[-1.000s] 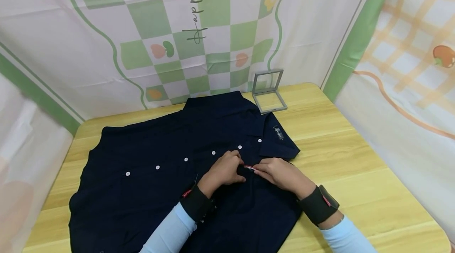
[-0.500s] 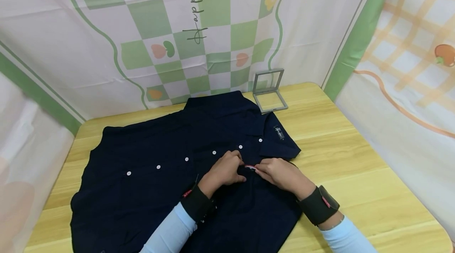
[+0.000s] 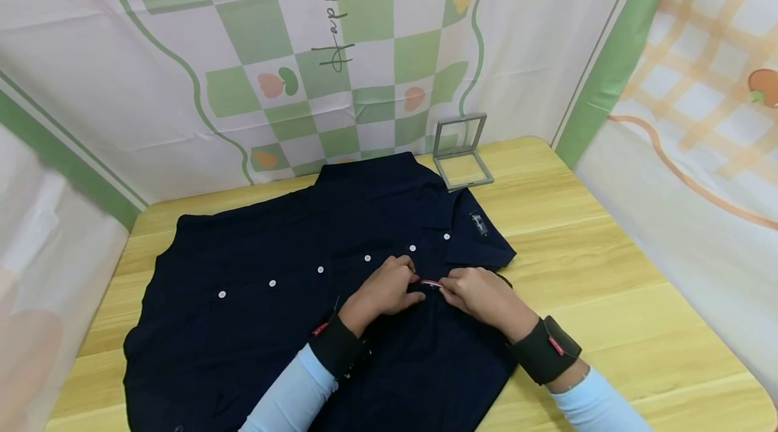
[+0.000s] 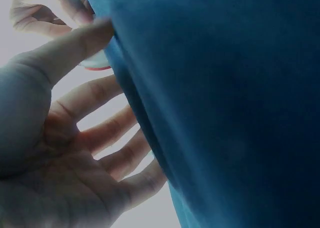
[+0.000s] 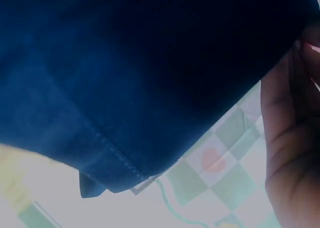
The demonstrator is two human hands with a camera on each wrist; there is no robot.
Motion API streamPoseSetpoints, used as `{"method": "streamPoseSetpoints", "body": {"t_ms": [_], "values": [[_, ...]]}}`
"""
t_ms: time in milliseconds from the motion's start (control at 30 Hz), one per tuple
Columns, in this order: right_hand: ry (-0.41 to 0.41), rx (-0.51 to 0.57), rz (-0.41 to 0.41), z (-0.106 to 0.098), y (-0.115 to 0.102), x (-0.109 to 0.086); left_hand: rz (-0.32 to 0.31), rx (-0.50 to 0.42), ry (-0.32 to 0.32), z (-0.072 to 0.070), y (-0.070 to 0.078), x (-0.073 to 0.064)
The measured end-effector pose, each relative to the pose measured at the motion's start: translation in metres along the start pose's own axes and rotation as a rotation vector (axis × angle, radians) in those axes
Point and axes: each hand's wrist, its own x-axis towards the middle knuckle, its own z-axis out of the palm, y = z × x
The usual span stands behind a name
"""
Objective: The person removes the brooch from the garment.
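A navy short-sleeved shirt [image 3: 267,229] with white buttons lies spread over the table. Below its button row, my left hand [image 3: 387,289] pinches a fold of the fabric; the left wrist view shows the thumb on one side of the shirt [image 4: 225,88] and the fingers reaching behind its edge. My right hand [image 3: 483,293] pinches a small, thin badge-like disc [image 3: 431,283], white with a red rim, seen nearly edge-on between both hands. In the left wrist view, the disc [image 4: 97,60] shows partly behind my left thumb. Cloth fills most of the right wrist view, with my right hand [image 5: 290,163] at its edge.
A grey-framed clear case [image 3: 471,185] stands unfolded at the back of the table, behind the collar. Wood-grain tabletop [image 3: 608,297] extends to the right of the shirt. A patterned curtain [image 3: 371,67] hangs behind the table.
My left thumb has shifted slightly up and right toward the disc, and my right hand has edged a little right. The shirt and the case stay where they were.
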Motion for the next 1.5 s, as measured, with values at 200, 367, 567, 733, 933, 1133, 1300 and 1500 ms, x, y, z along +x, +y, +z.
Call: {"method": "streamPoseSetpoints", "body": {"t_ms": [200, 367, 567, 733, 933, 1133, 1300, 1500], "values": [[0.056, -0.031, 0.037, 0.001, -0.003, 0.001, 0.09, 0.054, 0.056, 0.001, -0.004, 0.0], [0.088, -0.074, 0.051, 0.005, -0.004, 0.004, 0.13, 0.084, 0.058, 0.003, -0.005, 0.001], [0.073, -0.096, 0.082, 0.007, -0.004, 0.005, 0.142, 0.051, 0.06, 0.003, -0.004, 0.0], [0.038, -0.078, 0.132, 0.007, -0.005, 0.006, 0.172, 0.042, 0.07, 0.002, -0.004, 0.0], [0.015, -0.061, 0.16, 0.006, -0.006, 0.008, 0.208, 0.055, 0.093, 0.003, -0.005, 0.001], [-0.002, -0.082, 0.18, 0.002, 0.0, 0.006, 0.205, -0.016, 0.097, 0.002, -0.008, 0.001], [0.006, -0.083, 0.214, 0.0, 0.005, 0.002, 0.174, -0.077, 0.092, 0.0, -0.013, -0.001], [0.004, -0.075, 0.213, 0.0, 0.005, 0.0, 0.166, -0.075, 0.079, 0.002, -0.014, -0.002]]}}
